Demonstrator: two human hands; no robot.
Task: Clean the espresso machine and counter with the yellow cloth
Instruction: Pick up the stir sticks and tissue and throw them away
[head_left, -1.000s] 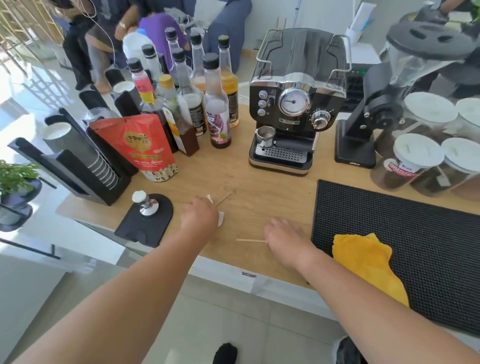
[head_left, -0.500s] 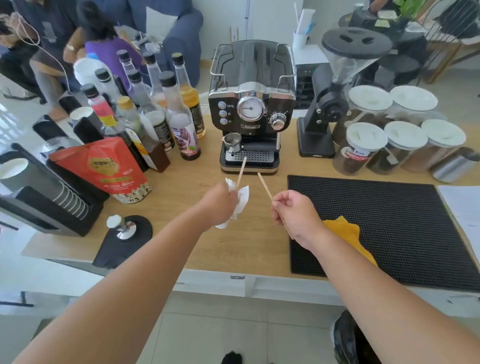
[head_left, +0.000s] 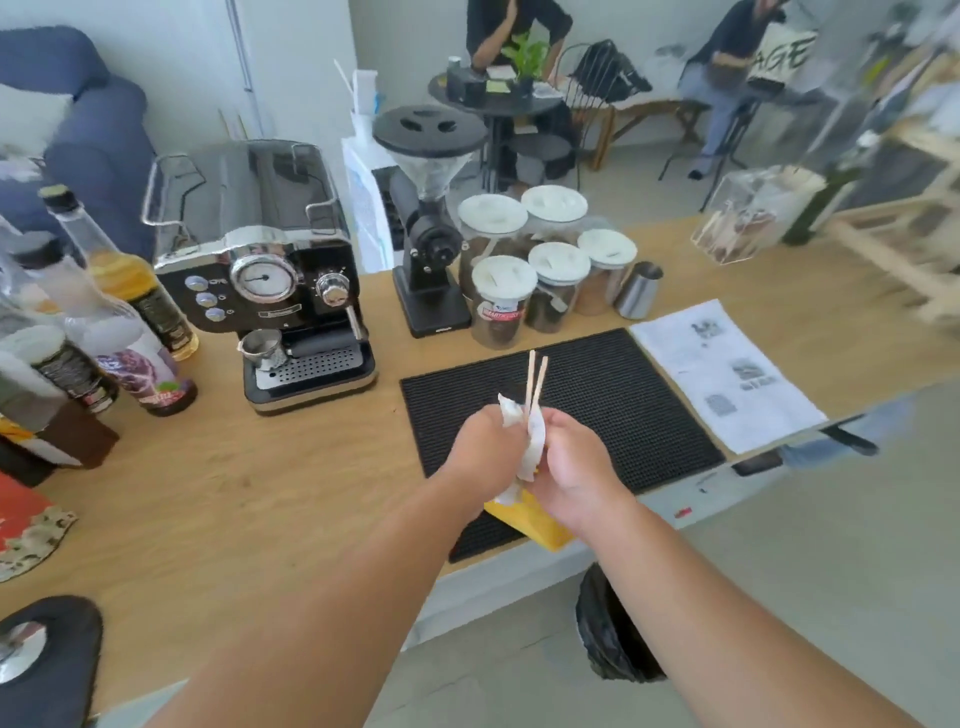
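Note:
The black and chrome espresso machine (head_left: 270, 291) stands at the back left of the wooden counter (head_left: 249, 483). The yellow cloth (head_left: 535, 525) lies on the near edge of the black rubber mat (head_left: 597, 395), mostly hidden under my hands. My left hand (head_left: 485, 447) and my right hand (head_left: 574, 465) are pressed together above the mat. Between them they grip a crumpled white paper scrap (head_left: 535, 441) and two wooden stir sticks (head_left: 535, 382) that point upward. I cannot tell which hand holds which stick.
Syrup bottles (head_left: 130, 332) crowd the left. A black grinder (head_left: 426, 234), white-lidded jars (head_left: 524, 270) and a steel cup (head_left: 639, 291) stand behind the mat. A printed sheet (head_left: 722, 374) lies to its right. A black bin (head_left: 613, 634) stands on the floor below.
My hands came together and shifted right over the mat, so both sticks and the paper now sit in one bundle. The view swung to the right.

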